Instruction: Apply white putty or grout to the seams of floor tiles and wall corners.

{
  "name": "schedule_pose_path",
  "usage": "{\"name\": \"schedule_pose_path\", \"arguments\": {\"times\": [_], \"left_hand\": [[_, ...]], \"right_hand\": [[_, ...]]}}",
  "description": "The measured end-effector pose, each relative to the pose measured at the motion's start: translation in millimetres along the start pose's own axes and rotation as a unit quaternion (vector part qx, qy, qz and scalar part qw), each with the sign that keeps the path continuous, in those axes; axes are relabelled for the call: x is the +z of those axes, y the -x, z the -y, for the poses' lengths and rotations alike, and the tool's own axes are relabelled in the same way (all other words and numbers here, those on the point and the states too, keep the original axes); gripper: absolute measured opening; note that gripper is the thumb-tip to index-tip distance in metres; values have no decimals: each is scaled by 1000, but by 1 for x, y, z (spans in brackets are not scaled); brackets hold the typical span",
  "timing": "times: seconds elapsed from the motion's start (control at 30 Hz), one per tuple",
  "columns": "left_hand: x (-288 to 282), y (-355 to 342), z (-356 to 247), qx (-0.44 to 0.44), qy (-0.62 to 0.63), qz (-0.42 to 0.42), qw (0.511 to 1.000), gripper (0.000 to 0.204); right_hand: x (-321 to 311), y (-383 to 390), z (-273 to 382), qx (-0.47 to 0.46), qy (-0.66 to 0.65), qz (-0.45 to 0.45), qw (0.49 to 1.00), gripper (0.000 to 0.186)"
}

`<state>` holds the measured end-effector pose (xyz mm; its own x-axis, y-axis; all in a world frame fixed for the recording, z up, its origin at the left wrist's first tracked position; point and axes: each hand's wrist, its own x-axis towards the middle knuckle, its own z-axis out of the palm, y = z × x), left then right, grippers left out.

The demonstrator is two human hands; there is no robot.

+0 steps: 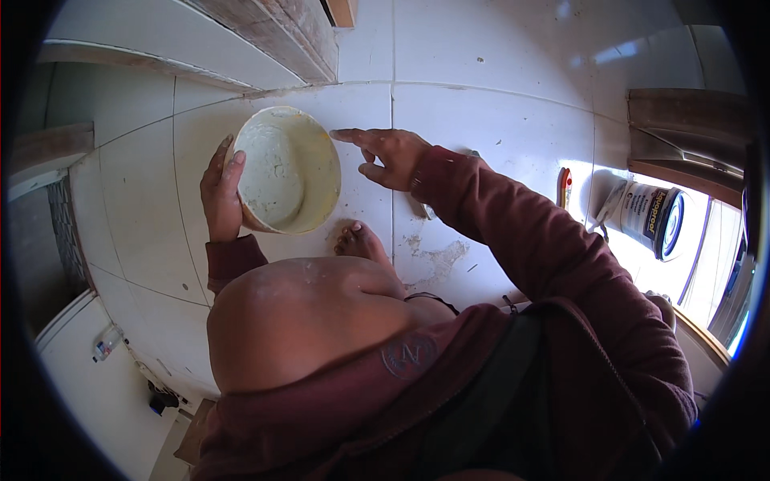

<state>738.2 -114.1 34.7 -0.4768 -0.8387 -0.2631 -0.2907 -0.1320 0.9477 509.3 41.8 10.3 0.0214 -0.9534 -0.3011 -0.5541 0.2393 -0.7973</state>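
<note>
My left hand [220,195] grips the left rim of a cream plastic bucket [305,168] smeared inside with pale paste, tilted on the white tiled floor [481,120]. My right hand [387,156] hovers just right of the bucket, index finger stretched out toward its rim, holding nothing. My bare knee [305,321] and bare foot [361,240] sit below the bucket. Both arms wear dark red sleeves.
A paint can [654,216] lies on its side at the right in sunlight, with a small red tool [564,186] beside it. Dried paste smears [437,258] mark the tiles near my foot. Wooden boards [281,36] lean at the top; a door frame [682,128] stands right.
</note>
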Motion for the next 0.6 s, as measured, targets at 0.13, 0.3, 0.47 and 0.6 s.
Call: {"name": "schedule_pose_path", "arguments": {"times": [0.13, 0.3, 0.47, 0.6], "left_hand": [[11, -9, -15, -6, -49, -56, 997, 50], [21, -8, -24, -5, -120, -72, 990, 52], [23, -13, -29, -21, -103, -60, 993, 52], [18, -18, -22, -16, -85, -57, 995, 47]], "right_hand": [[10, -24, 8, 47, 88, 30, 995, 52], [22, -19, -7, 37, 100, 58, 993, 47], [27, -11, -4, 47, 62, 63, 995, 47], [23, -8, -9, 11, 117, 80, 990, 46]]}}
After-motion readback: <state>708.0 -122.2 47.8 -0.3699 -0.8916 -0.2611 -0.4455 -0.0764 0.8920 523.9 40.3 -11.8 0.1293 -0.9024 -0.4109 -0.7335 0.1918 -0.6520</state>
